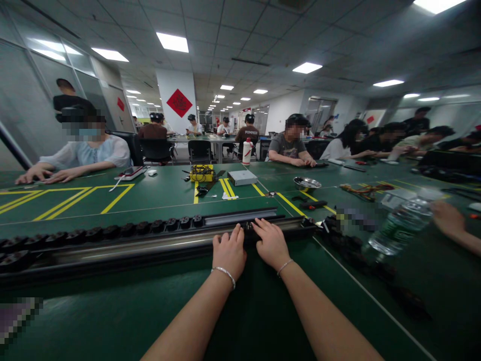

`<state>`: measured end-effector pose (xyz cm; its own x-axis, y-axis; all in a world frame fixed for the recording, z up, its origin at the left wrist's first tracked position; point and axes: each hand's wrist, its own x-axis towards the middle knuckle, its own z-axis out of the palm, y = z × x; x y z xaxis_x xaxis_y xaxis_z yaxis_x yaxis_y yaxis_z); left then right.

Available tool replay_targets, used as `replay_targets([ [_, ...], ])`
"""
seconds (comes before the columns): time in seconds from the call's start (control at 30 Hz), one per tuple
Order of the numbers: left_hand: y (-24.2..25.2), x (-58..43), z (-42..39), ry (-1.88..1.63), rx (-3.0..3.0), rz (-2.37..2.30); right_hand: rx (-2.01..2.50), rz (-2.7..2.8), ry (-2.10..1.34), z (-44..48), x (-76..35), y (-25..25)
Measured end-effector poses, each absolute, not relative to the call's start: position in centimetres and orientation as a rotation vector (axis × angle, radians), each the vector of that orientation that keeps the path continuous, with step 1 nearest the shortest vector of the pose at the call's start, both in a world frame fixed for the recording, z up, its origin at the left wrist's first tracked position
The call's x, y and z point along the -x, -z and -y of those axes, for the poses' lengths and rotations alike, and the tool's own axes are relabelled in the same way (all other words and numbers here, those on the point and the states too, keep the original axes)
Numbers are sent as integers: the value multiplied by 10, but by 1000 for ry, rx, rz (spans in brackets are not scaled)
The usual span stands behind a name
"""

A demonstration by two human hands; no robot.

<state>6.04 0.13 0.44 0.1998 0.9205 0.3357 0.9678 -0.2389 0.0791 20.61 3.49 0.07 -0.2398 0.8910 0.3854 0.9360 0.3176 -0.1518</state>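
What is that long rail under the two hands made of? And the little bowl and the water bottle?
The long rail under the left hand and right hand looks like metal in black casing, maybe plastic: its middle strip is grey with a dull gleam. The bowl seems polished steel, silvery and reflective. The water bottle looks like clear plastic; you see through it.

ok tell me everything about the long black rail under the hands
The long black rail lies flat across the green table, from the view's left edge to right of centre. It looks metallic, with a paler silvery channel down its middle and round black parts lining its far side. The left hand and right hand rest on it, side by side.
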Motion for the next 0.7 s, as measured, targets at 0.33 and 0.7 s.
replay_targets([
  [0.33,-2,-61,-2,488,2296,1816,1596,2185,160,-35,-207,1],
  [0.7,-2,-62,-2,484,2279,1816,1562,2159,201,-36,-209,4],
])
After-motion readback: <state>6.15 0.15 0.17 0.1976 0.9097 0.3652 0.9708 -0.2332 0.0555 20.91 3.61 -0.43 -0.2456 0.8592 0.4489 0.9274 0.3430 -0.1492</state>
